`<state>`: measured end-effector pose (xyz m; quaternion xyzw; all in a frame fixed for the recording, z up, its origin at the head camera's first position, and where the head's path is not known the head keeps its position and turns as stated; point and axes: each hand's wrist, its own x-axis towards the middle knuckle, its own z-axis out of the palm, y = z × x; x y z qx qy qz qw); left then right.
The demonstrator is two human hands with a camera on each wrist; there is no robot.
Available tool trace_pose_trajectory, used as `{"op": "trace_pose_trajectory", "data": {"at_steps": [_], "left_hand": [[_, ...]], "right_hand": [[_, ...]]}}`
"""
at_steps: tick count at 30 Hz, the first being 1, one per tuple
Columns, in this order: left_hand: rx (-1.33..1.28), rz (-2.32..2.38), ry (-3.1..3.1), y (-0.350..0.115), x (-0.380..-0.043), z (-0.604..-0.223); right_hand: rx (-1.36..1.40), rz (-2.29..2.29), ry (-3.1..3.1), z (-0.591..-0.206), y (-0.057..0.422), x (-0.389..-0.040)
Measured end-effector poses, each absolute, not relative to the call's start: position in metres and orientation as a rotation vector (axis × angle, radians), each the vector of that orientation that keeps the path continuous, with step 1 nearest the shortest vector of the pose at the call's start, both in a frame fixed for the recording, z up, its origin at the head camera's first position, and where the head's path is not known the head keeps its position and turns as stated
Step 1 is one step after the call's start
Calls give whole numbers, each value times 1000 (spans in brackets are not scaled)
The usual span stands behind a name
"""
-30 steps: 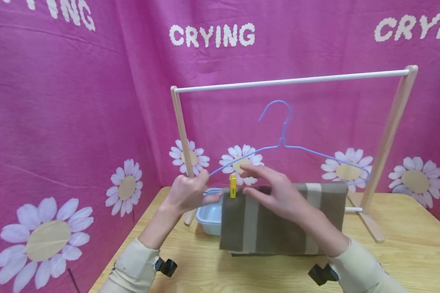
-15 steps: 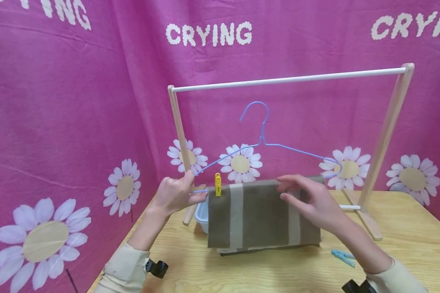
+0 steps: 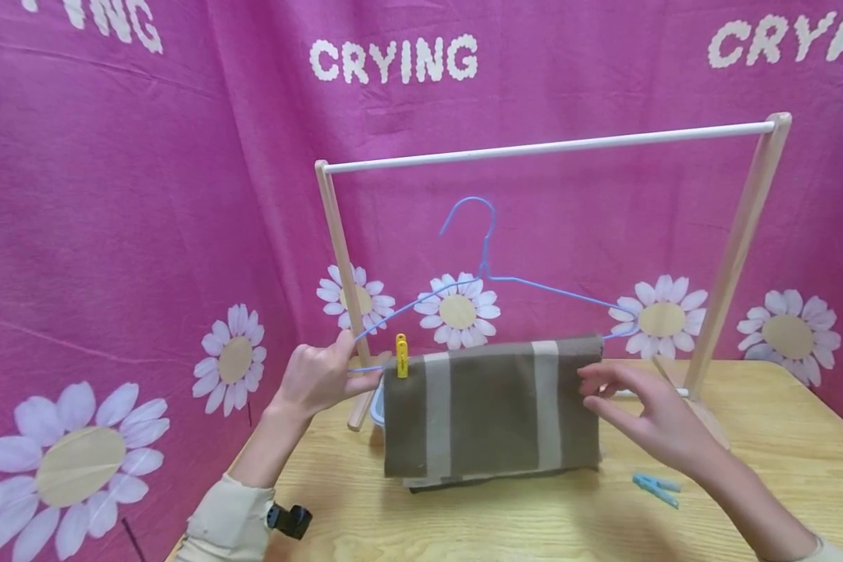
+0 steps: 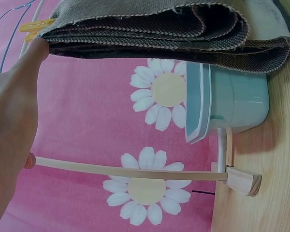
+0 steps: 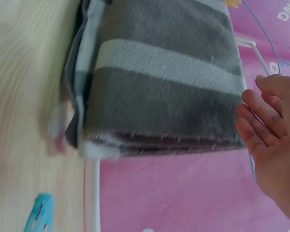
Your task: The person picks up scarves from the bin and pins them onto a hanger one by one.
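A blue wire hanger is held upright, its left corner gripped by my left hand. Over its lower bar hangs a folded grey-brown cloth with pale stripes. A yellow clothespin clips the cloth's top edge near the left end, close to my left thumb. My right hand is by the cloth's right edge, fingers loosely bent and holding nothing. In the right wrist view, those fingertips lie right beside the folded cloth. The left wrist view shows the cloth's layered end.
Behind stands a wooden rack with a white top rail. A blue clothespin lies on the table below my right hand. A light blue plastic basin is behind the cloth. Pink flowered curtains enclose the table.
My left hand has shifted the hanger and cloth leftward. My right hand has moved from near the yellow clothespin to the cloth's right edge, and the blue clothespin has come into sight.
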<state>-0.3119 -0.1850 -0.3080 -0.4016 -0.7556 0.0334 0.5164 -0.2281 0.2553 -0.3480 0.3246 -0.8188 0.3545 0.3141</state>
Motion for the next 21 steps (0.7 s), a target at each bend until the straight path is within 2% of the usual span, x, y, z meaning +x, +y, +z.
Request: {"op": "trace_pose_trajectory", "data": {"at_steps": [11,21], "left_hand": [[-935,71,-1772,-187,-310,-309],[-921,57,-1723,-194,-307,-310]], "right_hand": [[780,752,-2260,-369,285,-220],[836,858,-2385,-414,325,-224]]}}
